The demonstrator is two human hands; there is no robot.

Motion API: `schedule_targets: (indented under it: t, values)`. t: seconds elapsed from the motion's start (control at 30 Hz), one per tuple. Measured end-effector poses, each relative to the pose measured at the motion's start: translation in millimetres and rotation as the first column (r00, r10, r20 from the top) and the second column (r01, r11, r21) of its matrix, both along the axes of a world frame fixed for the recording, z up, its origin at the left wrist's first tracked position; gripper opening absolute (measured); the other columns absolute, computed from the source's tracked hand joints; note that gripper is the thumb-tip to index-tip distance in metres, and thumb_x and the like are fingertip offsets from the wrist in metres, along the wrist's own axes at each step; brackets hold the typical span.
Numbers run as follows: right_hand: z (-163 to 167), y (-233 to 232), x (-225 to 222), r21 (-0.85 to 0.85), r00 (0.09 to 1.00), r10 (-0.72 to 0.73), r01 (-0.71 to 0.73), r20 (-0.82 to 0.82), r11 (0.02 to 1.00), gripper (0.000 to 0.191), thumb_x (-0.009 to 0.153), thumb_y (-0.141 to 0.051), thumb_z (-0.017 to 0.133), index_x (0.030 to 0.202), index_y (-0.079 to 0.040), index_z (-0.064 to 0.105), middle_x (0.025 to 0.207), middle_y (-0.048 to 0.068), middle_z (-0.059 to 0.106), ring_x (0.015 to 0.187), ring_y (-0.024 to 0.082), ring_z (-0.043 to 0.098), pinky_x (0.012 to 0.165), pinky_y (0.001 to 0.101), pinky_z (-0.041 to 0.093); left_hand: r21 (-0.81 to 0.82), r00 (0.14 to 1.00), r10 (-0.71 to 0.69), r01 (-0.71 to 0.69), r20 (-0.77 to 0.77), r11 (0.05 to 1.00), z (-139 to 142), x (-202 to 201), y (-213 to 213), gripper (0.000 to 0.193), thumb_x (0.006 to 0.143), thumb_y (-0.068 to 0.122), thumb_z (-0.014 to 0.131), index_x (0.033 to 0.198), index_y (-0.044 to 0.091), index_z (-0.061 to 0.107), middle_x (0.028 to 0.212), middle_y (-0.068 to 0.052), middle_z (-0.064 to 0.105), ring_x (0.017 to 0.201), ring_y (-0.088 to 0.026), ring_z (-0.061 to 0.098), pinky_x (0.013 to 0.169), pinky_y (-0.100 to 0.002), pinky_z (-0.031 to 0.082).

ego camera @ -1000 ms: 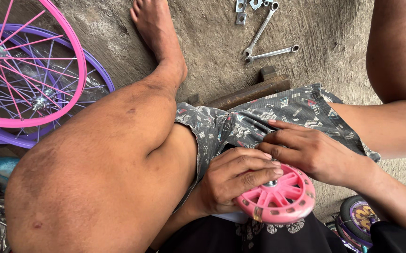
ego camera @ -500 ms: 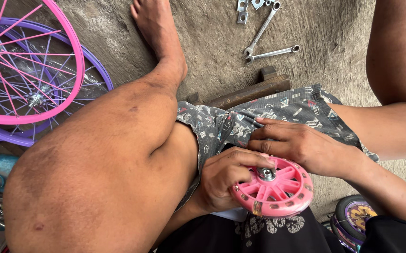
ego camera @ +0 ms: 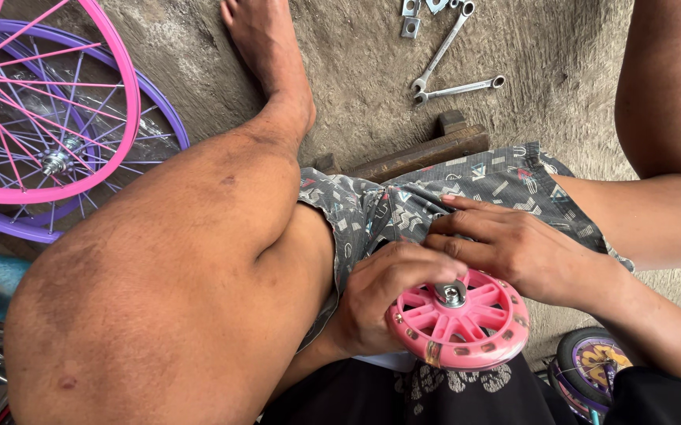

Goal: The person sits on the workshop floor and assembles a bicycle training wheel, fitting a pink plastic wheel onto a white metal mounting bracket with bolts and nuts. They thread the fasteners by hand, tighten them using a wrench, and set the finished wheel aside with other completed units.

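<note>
Head view: left hand grip pinches pink wheel; right hand fingers press its hub.

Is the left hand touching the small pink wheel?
Touching. The head view shows the left hand wrapped against the rim of the small pink wheel, its fingers lying over the top edge with no gap.

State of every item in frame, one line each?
Small pink wheel: on lap, gripped at the rim, metal hub nut in place.
Left hand: holding the wheel.
Right hand: fingers at the hub.
Wrenches: lying loose on the floor.
Spoked wheels: flat on the floor, stacked.
</note>
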State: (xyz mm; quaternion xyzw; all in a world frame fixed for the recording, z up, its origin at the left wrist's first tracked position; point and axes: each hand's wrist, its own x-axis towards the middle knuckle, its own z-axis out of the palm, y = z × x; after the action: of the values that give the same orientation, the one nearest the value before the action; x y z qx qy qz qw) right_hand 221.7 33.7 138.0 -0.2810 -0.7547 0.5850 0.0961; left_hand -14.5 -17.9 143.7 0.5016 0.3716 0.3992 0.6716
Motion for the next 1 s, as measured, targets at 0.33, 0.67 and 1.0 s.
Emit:
schedule_targets:
  t: [0.33, 0.67, 1.0]
  values:
    - [-4, -13, 9, 0.022, 0.996, -0.014, 0.012, 0.086, 1.0, 0.029, 0.078, -0.016, 0.067, 0.101, 0.001, 0.069, 0.116, 0.016, 0.069, 0.114, 0.036, 0.067, 0.115, 0.0547, 0.044, 0.122, 0.974, -0.157, 0.178, -0.166, 0.976, -5, -2, -3, 0.055, 0.093, 0.048, 0.072, 0.13, 0.006, 0.071, 0.132, -0.004, 0.074, 0.126, -0.022, 0.069, 0.113, -0.041, 0.053]
    - [-16, -17, 16, -0.186, 0.997, -0.012, 0.025, 0.07, 0.982, 0.032, 0.074, -0.018, 0.074, 0.104, -0.005, 0.072, 0.116, 0.014, 0.072, 0.114, 0.035, 0.069, 0.101, 0.0455, 0.054, -0.486, 0.985, -0.057, 0.132, 0.165, 0.864, -9, 2, 4, 0.055, 0.091, 0.044, 0.076, 0.126, 0.002, 0.069, 0.117, -0.012, 0.077, 0.107, -0.019, 0.077, 0.095, -0.036, 0.062]
    - [-203, 29, 65, 0.435, 0.63, -0.19, -0.26, 0.753, 0.862, 0.054, 0.089, -0.035, 0.073, 0.127, 0.0, 0.059, 0.116, 0.02, 0.061, 0.113, 0.037, 0.06, 0.103, 0.0495, 0.045, -0.875, 0.922, 0.378, -0.115, 0.081, 0.469, -53, 23, -16, 0.043, 0.098, 0.031, 0.075, 0.12, -0.006, 0.071, 0.106, -0.012, 0.075, 0.094, -0.014, 0.071, 0.085, -0.03, 0.058]
